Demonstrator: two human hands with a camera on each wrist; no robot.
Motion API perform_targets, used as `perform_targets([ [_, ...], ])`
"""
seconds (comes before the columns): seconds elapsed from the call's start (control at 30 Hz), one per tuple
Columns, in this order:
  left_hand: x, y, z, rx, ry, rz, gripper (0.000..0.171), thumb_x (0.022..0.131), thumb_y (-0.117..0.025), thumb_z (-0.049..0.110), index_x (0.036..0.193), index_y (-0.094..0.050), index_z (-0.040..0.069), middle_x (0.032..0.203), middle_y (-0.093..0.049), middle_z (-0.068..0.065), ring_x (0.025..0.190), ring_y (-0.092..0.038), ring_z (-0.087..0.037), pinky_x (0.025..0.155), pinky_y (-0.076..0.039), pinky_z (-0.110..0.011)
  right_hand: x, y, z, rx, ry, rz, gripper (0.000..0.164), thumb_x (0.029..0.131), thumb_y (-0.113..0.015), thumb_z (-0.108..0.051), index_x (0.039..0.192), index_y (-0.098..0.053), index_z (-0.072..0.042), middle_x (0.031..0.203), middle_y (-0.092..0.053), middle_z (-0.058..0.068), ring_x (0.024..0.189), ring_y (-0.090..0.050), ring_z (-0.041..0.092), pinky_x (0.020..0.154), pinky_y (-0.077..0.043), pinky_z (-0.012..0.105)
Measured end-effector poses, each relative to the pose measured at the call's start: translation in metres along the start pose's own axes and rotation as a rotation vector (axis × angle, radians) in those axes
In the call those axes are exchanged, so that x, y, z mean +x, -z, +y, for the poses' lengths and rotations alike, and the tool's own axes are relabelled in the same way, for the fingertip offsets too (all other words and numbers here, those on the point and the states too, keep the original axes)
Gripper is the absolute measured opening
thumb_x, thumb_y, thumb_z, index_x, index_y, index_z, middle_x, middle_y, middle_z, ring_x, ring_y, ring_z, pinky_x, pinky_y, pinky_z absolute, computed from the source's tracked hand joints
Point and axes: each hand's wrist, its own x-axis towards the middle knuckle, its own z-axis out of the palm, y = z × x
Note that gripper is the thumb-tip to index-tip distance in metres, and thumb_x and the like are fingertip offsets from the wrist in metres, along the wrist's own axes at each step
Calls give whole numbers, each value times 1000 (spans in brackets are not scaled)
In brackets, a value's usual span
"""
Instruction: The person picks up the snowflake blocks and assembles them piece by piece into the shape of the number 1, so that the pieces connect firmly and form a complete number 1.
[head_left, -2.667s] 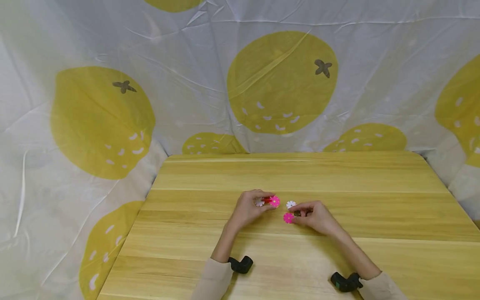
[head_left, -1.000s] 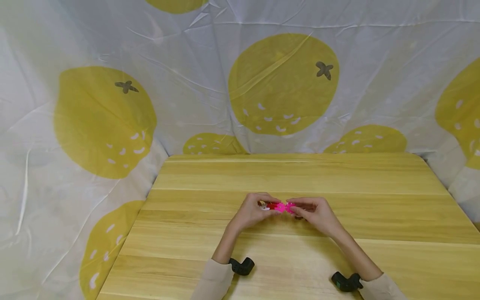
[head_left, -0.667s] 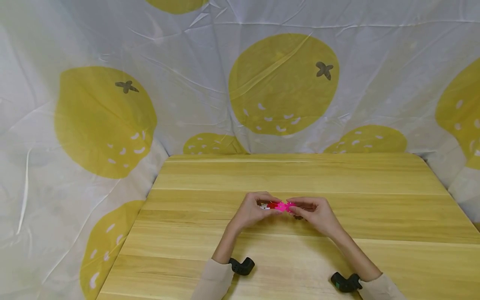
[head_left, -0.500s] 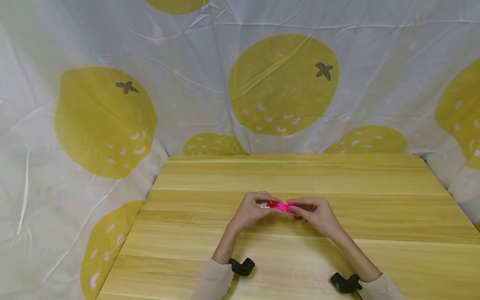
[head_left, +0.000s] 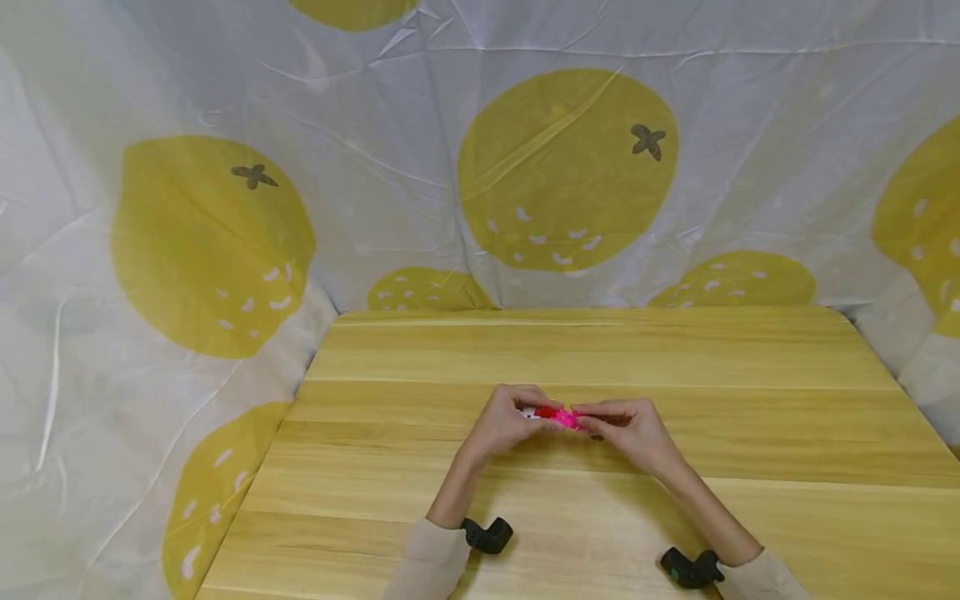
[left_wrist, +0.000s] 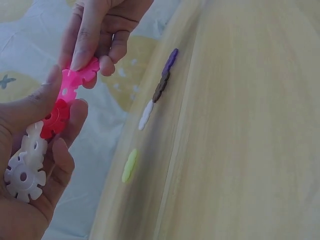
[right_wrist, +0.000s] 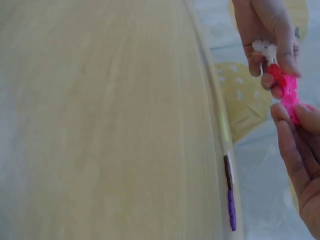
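Observation:
My left hand (head_left: 498, 427) grips a short chain of notched plastic snowflake discs between thumb and fingers. In the left wrist view, the chain runs from a white disc (left_wrist: 24, 176) and a second white disc (left_wrist: 35, 145) through a red disc (left_wrist: 55, 120) to a pink disc (left_wrist: 68, 89). Another pink disc (left_wrist: 91, 71) is pinched by thumb and fingers of my right hand (head_left: 637, 435). It meets the chain's pink end at an angle, its notched edge right at the other's. Fingers hide parts of the discs.
On the wooden table (head_left: 420, 350), in the left wrist view, lie a purple disc (left_wrist: 170, 61), a dark brown disc (left_wrist: 161, 87), a white disc (left_wrist: 145, 115) and a yellow-green disc (left_wrist: 129, 165) in a row. A lemon-print cloth (head_left: 390, 167) hangs behind.
The hands, apart at first, have come together, bringing the right hand's pink disc against the chain's pink end. Over the last second the pink discs have drawn slightly closer together.

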Motion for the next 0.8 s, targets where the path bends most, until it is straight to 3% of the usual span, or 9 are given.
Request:
perform_targets([
  [0.3, 0, 0, 0, -29, 40, 17, 21, 85, -87, 19, 105, -83, 15, 103, -79, -4, 93, -67, -12, 76, -55, -23, 1, 1, -7, 38, -104, 13, 31, 97, -72, -10, 125, -72, 4, 109, -76, 26, 86, -79, 28, 74, -64, 40],
  [0.47, -1, 4, 0, -29, 58, 34, 23, 85, -87, 19, 107, -83, 16, 107, -78, -5, 99, -66, -14, 80, -56, -24, 0, 2, -6, 35, -78, 21, 31, 98, -72, -10, 126, -72, 2, 114, -76, 25, 88, -79, 29, 74, -64, 41],
  [0.8, 1, -1, -2, 3, 2, 11, 20, 86, -86, 17, 105, -83, 15, 101, -78, -4, 90, -65, -10, 75, -53, -24, -1, 4, -5, 42, -24, 19, 24, 97, -71, -6, 118, -76, 4, 110, -77, 24, 86, -79, 32, 72, -64, 43],
])
